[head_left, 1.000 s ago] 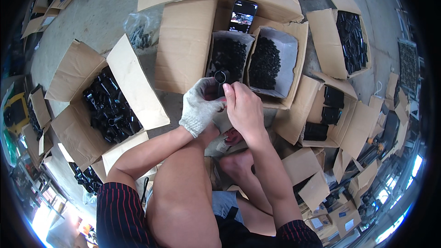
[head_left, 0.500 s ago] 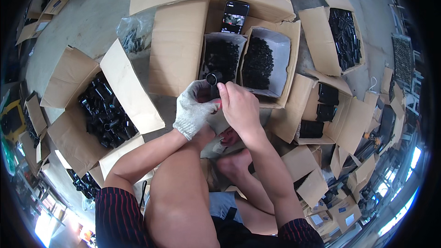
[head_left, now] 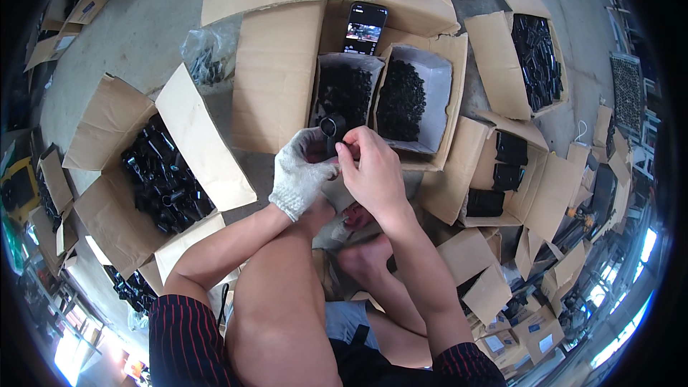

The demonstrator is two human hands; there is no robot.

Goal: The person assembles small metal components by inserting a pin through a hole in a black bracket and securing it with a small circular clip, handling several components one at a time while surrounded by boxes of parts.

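My left hand (head_left: pixel 297 172), in a light knitted work glove, is closed around a black plastic fitting with a round, open ring end (head_left: pixel 330 127). The ring points up and away from me, and the glove hides much of the fitting's lower part. My bare right hand (head_left: pixel 374 174) meets it from the right. Its thumb and forefinger pinch together against the fitting's side; whatever is between them is too small or hidden to make out. Just beyond my hands stand two grey bins, the left bin (head_left: pixel 378 64) and right bin (head_left: pixel 441 93), both holding many small black pieces.
Both bins sit in a large open carton (head_left: pixel 276 79), with a lit phone (head_left: pixel 364 29) propped behind them. On the left, an open carton (head_left: pixel 204 132) holds black fittings. More cartons of black parts (head_left: pixel 536 61) stand to the right. A clear plastic bag (head_left: pixel 208 50) lies on the floor.
My right fingers have shifted slightly up along the fitting's side. A bit of red seen by the left fingertips earlier no longer shows. The left hand has barely moved.
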